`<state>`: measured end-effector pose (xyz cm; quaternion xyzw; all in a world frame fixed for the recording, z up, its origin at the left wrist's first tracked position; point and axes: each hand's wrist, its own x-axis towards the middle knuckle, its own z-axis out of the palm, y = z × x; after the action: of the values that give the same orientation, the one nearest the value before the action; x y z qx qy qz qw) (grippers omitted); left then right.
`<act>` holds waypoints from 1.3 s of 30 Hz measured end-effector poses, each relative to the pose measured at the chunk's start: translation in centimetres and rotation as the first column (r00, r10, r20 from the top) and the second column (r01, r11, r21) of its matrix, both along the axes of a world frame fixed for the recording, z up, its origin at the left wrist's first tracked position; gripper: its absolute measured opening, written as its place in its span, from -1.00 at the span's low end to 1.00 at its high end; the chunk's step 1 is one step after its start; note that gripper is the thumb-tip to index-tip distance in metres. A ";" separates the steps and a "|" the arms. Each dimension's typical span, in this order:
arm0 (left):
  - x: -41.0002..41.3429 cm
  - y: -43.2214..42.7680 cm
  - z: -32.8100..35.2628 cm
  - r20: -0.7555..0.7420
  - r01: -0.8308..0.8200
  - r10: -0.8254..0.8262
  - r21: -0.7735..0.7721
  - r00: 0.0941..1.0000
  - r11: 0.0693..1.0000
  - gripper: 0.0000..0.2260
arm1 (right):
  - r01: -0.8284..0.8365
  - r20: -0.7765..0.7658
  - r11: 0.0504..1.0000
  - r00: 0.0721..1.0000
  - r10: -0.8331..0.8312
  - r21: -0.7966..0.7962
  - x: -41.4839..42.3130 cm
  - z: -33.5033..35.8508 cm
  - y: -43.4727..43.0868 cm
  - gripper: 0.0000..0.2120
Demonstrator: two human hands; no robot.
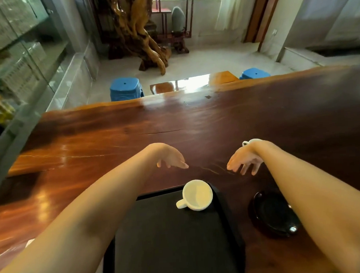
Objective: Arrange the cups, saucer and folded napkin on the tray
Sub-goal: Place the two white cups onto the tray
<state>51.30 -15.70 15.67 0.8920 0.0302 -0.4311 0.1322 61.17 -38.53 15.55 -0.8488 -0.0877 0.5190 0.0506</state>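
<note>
Tray [171,240] sits on the near table edge w/ one cup [197,194] already on its far right corner, upright, handle toward the left. Saucer [276,213] is off the tray, just to its right on the table [215,122], partly under the right forearm. 2nd cup [250,142] shows only as a handle and rim behind the right wrist, farther back. Napkin not visible. Left hand [172,159] and right hand [245,161] hover past the tray, fingers loose, grasping nothing. Roughly a quarter done, I'd judge.

Two blue stools [125,88] stand beyond the wooden table [195,123].
</note>
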 end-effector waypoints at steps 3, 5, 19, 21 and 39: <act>1.6 -1.2 1.1 0.024 -0.007 0.008 -0.042 1.000 0.999 -0.52 | -0.009 0.019 1.000 1.000 0.009 0.001 0.9 1.6 -1.0 -0.49; 2.8 -2.1 1.8 0.027 0.002 0.000 -0.056 1.000 0.998 -0.52 | -0.006 0.014 1.000 1.000 0.006 0.010 1.9 2.3 -2.0 -0.49; 17.2 -13.2 0.2 0.048 -0.026 0.032 -0.105 0.998 0.994 -0.55 | -0.110 0.081 0.990 0.991 0.102 0.089 15.9 1.3 -13.9 -0.51; 19.3 -14.9 -1.1 0.065 -0.043 0.050 -0.107 0.997 0.993 -0.55 | -0.133 0.081 0.986 0.989 0.125 0.103 18.1 0.3 -15.7 -0.52; 27.6 -19.6 -14.3 0.083 -0.218 0.227 -0.100 0.970 0.971 -0.45 | 0.035 0.026 0.934 0.999 -0.047 0.356 25.7 -15.0 -21.0 -0.18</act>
<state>78.90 -35.27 1.40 0.8953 0.1044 -0.3722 0.2212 86.85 -59.52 0.60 -0.8361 -0.1632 0.4788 0.2125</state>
